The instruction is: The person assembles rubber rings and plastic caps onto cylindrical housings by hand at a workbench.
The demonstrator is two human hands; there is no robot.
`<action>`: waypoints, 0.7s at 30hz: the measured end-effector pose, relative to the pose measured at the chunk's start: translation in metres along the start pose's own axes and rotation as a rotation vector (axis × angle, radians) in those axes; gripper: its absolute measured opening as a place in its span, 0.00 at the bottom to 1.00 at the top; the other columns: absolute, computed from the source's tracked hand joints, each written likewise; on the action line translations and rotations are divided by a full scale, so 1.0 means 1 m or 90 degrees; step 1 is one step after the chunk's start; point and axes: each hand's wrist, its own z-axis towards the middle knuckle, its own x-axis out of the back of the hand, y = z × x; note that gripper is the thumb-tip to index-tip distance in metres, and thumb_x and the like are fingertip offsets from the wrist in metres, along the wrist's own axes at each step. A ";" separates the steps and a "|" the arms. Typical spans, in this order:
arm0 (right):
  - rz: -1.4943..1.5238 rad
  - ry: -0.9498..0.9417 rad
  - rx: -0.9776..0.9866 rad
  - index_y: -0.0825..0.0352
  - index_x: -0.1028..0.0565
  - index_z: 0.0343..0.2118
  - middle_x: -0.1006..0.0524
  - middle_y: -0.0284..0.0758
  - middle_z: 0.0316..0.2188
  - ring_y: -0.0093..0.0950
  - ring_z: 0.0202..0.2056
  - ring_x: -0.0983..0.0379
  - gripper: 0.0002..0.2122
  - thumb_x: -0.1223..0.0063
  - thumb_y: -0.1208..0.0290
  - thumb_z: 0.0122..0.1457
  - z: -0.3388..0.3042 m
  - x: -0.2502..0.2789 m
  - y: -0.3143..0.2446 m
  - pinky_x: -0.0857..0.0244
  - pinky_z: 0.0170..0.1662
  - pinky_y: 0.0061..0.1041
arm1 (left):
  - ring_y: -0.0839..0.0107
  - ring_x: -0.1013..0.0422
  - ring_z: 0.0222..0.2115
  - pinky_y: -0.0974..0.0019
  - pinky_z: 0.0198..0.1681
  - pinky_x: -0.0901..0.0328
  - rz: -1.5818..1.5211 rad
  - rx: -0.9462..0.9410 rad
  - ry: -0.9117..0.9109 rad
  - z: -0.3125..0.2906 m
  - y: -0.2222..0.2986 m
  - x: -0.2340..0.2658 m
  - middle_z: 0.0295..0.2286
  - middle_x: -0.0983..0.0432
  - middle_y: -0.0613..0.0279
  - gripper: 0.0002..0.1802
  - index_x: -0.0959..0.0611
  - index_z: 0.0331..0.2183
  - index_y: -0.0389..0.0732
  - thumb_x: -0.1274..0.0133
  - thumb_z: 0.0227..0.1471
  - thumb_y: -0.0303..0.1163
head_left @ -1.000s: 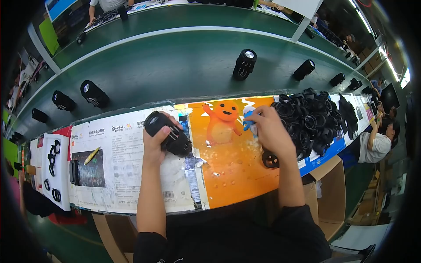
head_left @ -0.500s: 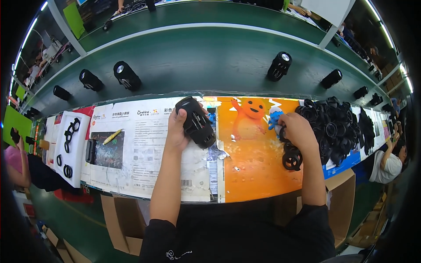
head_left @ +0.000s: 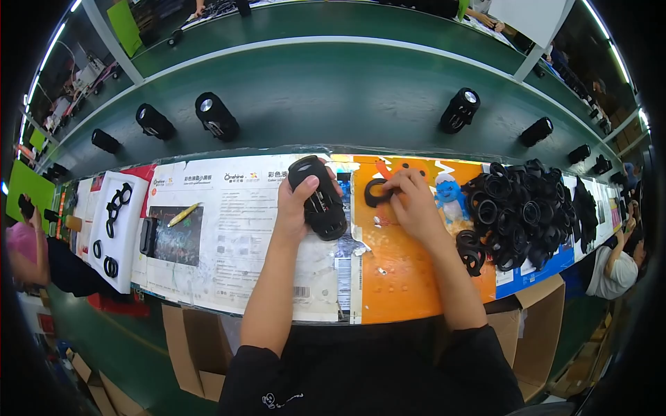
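Observation:
My left hand (head_left: 298, 201) is wrapped round a black cylindrical speaker (head_left: 324, 208), held tilted above the white printed board. Just to its right, my right hand (head_left: 416, 201) pinches a black ring (head_left: 377, 193) over the orange part of the work surface. The ring is apart from the speaker. Beyond my right wrist lies a large heap of black rings (head_left: 517, 215), and a few loose rings (head_left: 472, 253) sit at its near left edge.
A white foam tray (head_left: 136, 229) with several black rings stands at the left, near a yellow pen (head_left: 184, 215). More black cylinders (head_left: 216, 116) stand along the green conveyor belt (head_left: 333, 104). Open cardboard boxes (head_left: 184, 353) are below the table edge. Other people sit at both sides.
My right hand has moved left from beside the heap, bringing a black ring toward the speaker. My left hand still grips the speaker; the whole view has shifted slightly.

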 end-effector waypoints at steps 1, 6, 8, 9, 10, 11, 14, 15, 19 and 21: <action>0.003 -0.004 0.003 0.68 0.20 0.47 0.24 0.41 0.50 0.42 0.50 0.21 0.10 0.40 0.84 0.64 -0.001 0.000 -0.001 0.23 0.49 0.35 | 0.59 0.16 0.39 0.58 0.43 0.18 0.006 -0.009 -0.005 0.000 0.000 0.002 0.41 0.17 0.54 0.31 0.22 0.57 0.36 0.34 0.61 0.46; -0.041 -0.033 0.049 0.68 0.17 0.49 0.23 0.42 0.57 0.44 0.54 0.20 0.13 0.33 0.77 0.62 -0.005 0.005 -0.005 0.24 0.56 0.36 | 0.58 0.16 0.39 0.57 0.43 0.18 0.006 0.005 0.003 0.002 0.000 0.006 0.42 0.18 0.55 0.36 0.23 0.58 0.35 0.39 0.67 0.57; -0.063 -0.033 0.063 0.68 0.16 0.48 0.22 0.42 0.56 0.44 0.55 0.21 0.12 0.32 0.75 0.62 -0.006 -0.003 -0.013 0.25 0.58 0.37 | 0.58 0.16 0.39 0.57 0.43 0.18 0.009 0.013 0.003 0.003 -0.001 0.009 0.42 0.18 0.55 0.38 0.24 0.59 0.35 0.41 0.68 0.61; -0.087 -0.032 0.077 0.69 0.16 0.47 0.21 0.43 0.56 0.45 0.57 0.21 0.12 0.30 0.73 0.61 -0.007 -0.006 -0.016 0.26 0.60 0.38 | 0.58 0.16 0.40 0.56 0.44 0.18 0.006 0.006 -0.004 0.003 -0.002 0.010 0.42 0.18 0.55 0.39 0.24 0.59 0.35 0.42 0.69 0.62; -0.087 -0.032 0.077 0.69 0.16 0.47 0.21 0.43 0.56 0.45 0.57 0.21 0.12 0.30 0.73 0.61 -0.007 -0.008 -0.016 0.26 0.60 0.38 | 0.57 0.16 0.40 0.55 0.44 0.18 0.002 0.000 -0.013 0.003 -0.002 0.009 0.43 0.18 0.55 0.40 0.25 0.60 0.35 0.44 0.69 0.64; -0.063 -0.039 0.060 0.69 0.15 0.45 0.20 0.43 0.56 0.45 0.57 0.21 0.12 0.29 0.72 0.61 -0.008 -0.010 -0.015 0.26 0.60 0.39 | 0.57 0.16 0.40 0.55 0.44 0.18 0.003 0.000 -0.013 0.003 -0.001 0.008 0.43 0.18 0.55 0.40 0.25 0.60 0.35 0.44 0.69 0.64; -0.046 -0.057 0.058 0.70 0.15 0.44 0.19 0.44 0.56 0.46 0.57 0.21 0.11 0.29 0.72 0.61 -0.006 -0.009 -0.017 0.26 0.60 0.40 | 0.59 0.14 0.39 0.57 0.44 0.17 -0.091 0.028 -0.013 0.000 0.003 0.003 0.41 0.16 0.55 0.39 0.23 0.58 0.37 0.33 0.62 0.59; -0.053 -0.067 0.073 0.71 0.15 0.43 0.18 0.45 0.56 0.46 0.57 0.22 0.10 0.30 0.73 0.62 -0.004 -0.008 -0.017 0.26 0.60 0.41 | 0.59 0.14 0.39 0.56 0.45 0.18 -0.063 0.020 -0.024 -0.002 0.005 0.002 0.41 0.16 0.54 0.38 0.23 0.58 0.37 0.31 0.62 0.56; -0.045 -0.080 0.060 0.71 0.15 0.44 0.17 0.42 0.56 0.42 0.56 0.19 0.09 0.32 0.72 0.65 0.000 -0.002 -0.016 0.25 0.60 0.37 | 0.59 0.15 0.41 0.53 0.50 0.18 0.085 0.032 -0.004 -0.005 0.006 -0.002 0.44 0.16 0.54 0.41 0.26 0.63 0.36 0.28 0.58 0.48; 0.274 -0.105 -0.154 0.71 0.15 0.47 0.16 0.41 0.59 0.35 0.60 0.21 0.08 0.37 0.73 0.70 0.009 0.007 -0.020 0.30 0.65 0.34 | 0.60 0.15 0.41 0.54 0.50 0.18 0.116 0.020 -0.018 -0.006 0.002 -0.007 0.43 0.15 0.54 0.40 0.25 0.63 0.36 0.27 0.57 0.44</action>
